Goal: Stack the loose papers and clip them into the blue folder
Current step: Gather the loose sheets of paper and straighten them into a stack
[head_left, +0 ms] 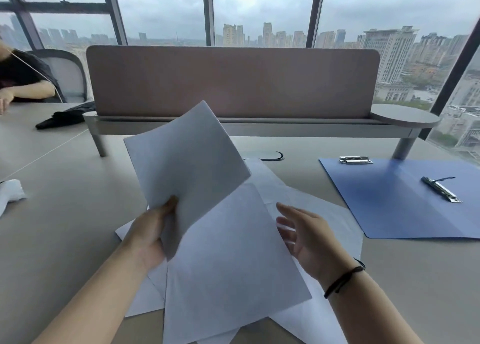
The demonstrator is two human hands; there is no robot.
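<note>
My left hand (153, 232) grips a white sheet (187, 156) by its lower corner and holds it tilted above the table. Below it several loose white papers (233, 260) lie fanned and overlapping on the table. My right hand (298, 232) hovers open, palm facing left, over the right edge of those papers and holds nothing. The blue folder (394, 203) lies open flat at the right, apart from the papers. It has a metal clip (441, 189) near its middle and a second metal clip (355, 160) at its top edge.
A pinkish desk divider (233, 81) on legs stands across the back. A cable slot (270, 156) sits behind the papers. A crumpled white tissue (10, 193) lies at the left edge, a black cloth (65, 117) farther back. Another person's arm (23, 89) rests at the far left.
</note>
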